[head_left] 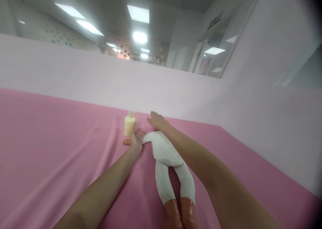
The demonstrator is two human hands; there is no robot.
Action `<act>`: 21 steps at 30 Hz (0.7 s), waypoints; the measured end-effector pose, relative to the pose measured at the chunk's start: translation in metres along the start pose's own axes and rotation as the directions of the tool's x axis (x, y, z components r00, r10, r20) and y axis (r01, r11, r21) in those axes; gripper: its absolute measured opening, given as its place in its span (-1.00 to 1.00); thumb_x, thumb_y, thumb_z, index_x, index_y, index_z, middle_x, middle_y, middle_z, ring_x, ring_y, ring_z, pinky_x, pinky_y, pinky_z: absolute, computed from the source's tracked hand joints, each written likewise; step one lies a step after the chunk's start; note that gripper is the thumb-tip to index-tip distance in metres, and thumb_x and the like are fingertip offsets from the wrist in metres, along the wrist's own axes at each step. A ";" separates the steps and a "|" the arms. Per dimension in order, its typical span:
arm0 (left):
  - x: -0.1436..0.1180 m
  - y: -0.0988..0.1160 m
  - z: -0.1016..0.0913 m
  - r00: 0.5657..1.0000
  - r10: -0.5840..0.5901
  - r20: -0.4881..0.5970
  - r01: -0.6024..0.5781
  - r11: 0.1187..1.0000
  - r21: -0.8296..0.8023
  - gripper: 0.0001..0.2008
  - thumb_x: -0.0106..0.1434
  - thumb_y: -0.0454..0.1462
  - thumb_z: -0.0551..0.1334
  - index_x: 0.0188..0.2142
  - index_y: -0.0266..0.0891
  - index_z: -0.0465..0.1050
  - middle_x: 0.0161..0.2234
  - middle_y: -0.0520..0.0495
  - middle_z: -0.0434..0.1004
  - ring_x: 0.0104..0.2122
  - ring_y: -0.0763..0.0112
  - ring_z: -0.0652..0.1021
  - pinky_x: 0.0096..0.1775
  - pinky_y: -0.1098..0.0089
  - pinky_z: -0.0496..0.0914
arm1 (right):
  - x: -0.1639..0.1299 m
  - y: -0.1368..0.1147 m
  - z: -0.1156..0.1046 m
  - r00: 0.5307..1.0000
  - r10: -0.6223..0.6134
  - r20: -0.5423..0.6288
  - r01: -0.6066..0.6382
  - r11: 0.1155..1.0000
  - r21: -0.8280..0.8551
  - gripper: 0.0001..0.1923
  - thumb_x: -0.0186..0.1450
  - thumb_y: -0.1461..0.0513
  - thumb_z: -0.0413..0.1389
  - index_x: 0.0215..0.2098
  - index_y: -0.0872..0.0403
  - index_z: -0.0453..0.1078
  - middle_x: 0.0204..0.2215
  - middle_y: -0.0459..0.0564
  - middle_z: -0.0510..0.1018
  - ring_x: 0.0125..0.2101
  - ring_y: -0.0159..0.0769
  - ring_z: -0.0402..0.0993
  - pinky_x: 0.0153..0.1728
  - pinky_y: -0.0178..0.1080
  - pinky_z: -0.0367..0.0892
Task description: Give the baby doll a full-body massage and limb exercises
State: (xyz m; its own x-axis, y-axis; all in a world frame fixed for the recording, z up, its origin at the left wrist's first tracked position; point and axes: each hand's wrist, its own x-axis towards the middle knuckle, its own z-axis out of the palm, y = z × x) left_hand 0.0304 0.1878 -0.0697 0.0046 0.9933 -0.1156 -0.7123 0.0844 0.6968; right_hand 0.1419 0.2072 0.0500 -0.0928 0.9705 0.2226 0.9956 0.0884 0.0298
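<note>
A doll (164, 150) with a soft white body and brown legs lies on the pink cover (70, 148), its feet toward me. My left hand (137, 137) lies across the doll's outstretched arm, fingers extended and apart. The doll's brown hand sticks out to the left of my wrist. Just beyond my left hand stands a pale yellow pump bottle (129, 125). My right hand (158, 121) is at the doll's head end, fingers stretched out and nothing seen in its grasp. The doll's head is mostly hidden by it.
Behind the pink surface rises a low pale wall (105, 76), with a large window (161, 27) above it reflecting ceiling lights. Another pale wall (266, 121) closes the right side. Folds run through the cover on the left.
</note>
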 end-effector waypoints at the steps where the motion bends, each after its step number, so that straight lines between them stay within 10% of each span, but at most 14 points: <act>1: 0.001 0.006 0.002 0.999 -0.035 -0.020 0.034 0.997 -0.062 -0.64 0.35 -0.22 -0.04 0.06 -0.24 0.35 0.17 -0.32 0.36 0.14 0.26 0.48 0.12 0.27 0.41 | 0.006 -0.008 -0.005 0.998 -0.045 -0.042 0.045 0.999 0.008 -0.37 0.44 0.08 -0.18 0.37 0.26 0.01 0.35 0.29 0.15 0.36 -0.05 0.03 0.28 -0.02 0.05; 7: 0.007 0.042 0.013 0.984 -0.172 -0.035 0.152 0.936 -0.318 -0.46 0.42 -0.16 -0.20 0.24 -0.39 0.19 0.21 -0.43 0.28 0.20 0.25 0.42 0.08 0.34 0.44 | 0.045 -0.057 -0.016 0.924 -0.247 -0.293 0.313 0.927 0.205 -0.28 0.46 0.01 -0.32 0.43 0.28 -0.30 0.44 0.19 -0.26 0.43 -0.14 -0.39 0.38 0.00 -0.27; 13: 0.012 0.058 0.012 0.979 -0.201 -0.035 0.167 0.887 -0.430 -0.45 0.43 -0.15 -0.19 0.29 -0.39 0.15 0.21 -0.42 0.30 0.22 0.25 0.39 0.05 0.34 0.47 | 0.055 -0.083 0.012 0.958 -0.286 -0.013 0.275 0.907 0.318 -0.30 0.46 -0.04 -0.29 0.38 0.25 -0.05 0.38 0.26 0.05 0.38 -0.08 0.00 0.35 0.00 -0.08; 21: 0.007 0.064 0.014 0.987 -0.158 0.040 0.159 0.876 -0.455 -0.45 0.43 -0.16 -0.19 0.27 -0.36 0.20 0.20 -0.37 0.35 0.18 0.21 0.45 0.03 0.29 0.50 | 0.047 -0.084 0.018 0.952 -0.282 -0.119 0.306 0.884 0.354 -0.24 0.46 -0.03 -0.26 0.40 0.36 -0.18 0.42 0.28 -0.18 0.43 -0.08 -0.29 0.37 -0.03 -0.21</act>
State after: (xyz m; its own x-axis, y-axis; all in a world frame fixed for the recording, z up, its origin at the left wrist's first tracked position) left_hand -0.0054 0.2016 -0.0164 0.1458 0.9698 -0.1958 -0.9427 0.1962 0.2700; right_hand 0.0540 0.2499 0.0406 -0.3702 0.8721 0.3199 0.8549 0.4546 -0.2500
